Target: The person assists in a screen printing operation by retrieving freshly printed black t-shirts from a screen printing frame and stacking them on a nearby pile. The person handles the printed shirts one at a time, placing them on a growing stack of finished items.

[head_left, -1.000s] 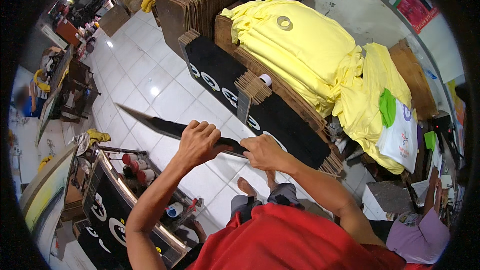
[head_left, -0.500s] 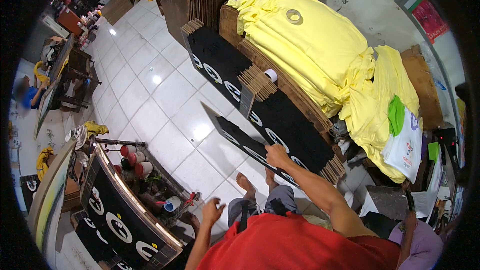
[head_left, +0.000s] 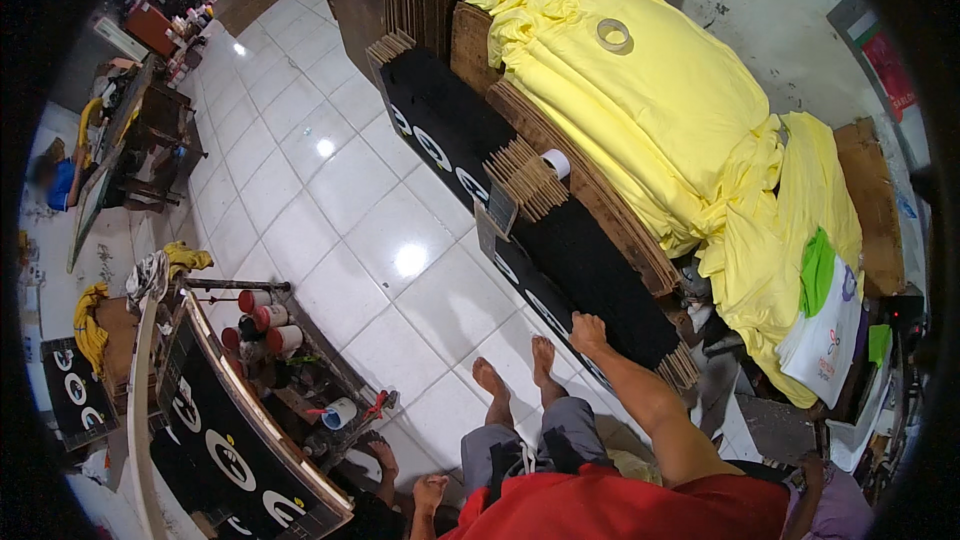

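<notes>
black board (head_left: 590, 270) set on stack, left hand (head_left: 432, 492) dropped

Floor (head_left: 330, 190): white ceramic tile, glossy, lamp glare on it. Black printed boards (head_left: 590, 260): matt, flat, cardboard-like, on brown corrugated cardboard sheets (head_left: 590, 190) with rough cut edges. Yellow shirts (head_left: 640, 110): soft matt cloth, creased. Tape roll (head_left: 613, 34): smooth. White bag (head_left: 825, 340): thin shiny plastic. Right hand (head_left: 587, 332) rests on the matt board.

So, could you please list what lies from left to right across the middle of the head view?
Yellow cloth on the rack → red cups → white tiled floor → right hand on the black printed sheets → yellow shirt pile → green and white bag.
</notes>
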